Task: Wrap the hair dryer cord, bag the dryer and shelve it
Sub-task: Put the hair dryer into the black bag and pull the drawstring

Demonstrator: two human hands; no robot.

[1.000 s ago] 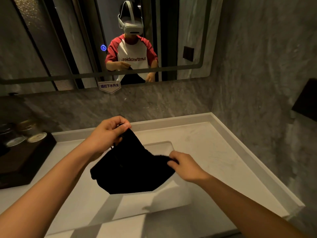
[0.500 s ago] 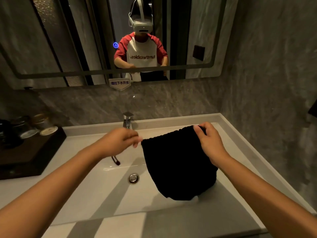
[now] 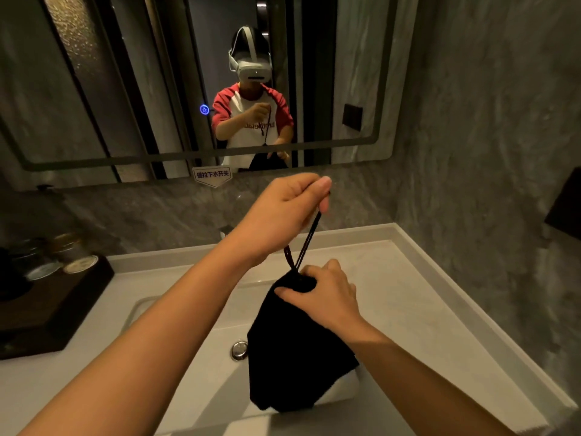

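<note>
A black cloth drawstring bag (image 3: 292, 357) hangs over the white sink (image 3: 201, 366), bulging with something hidden inside. My right hand (image 3: 327, 294) is closed around the gathered neck of the bag. My left hand (image 3: 283, 212), raised higher, pinches the dark drawstring (image 3: 306, 243), which runs taut down to the bag's neck. The hair dryer and its cord cannot be seen.
A dark wooden tray (image 3: 47, 309) with glass jars sits on the left of the counter. A drain plug (image 3: 239, 350) lies in the basin. A wall mirror (image 3: 125, 89) reflects a person wearing a headset. Grey stone wall (image 3: 487, 152) closes the right side.
The bag's mouth was held wide between both hands; now it is cinched. My left hand has risen, pulling the drawstring up, and my right hand moved to the neck.
</note>
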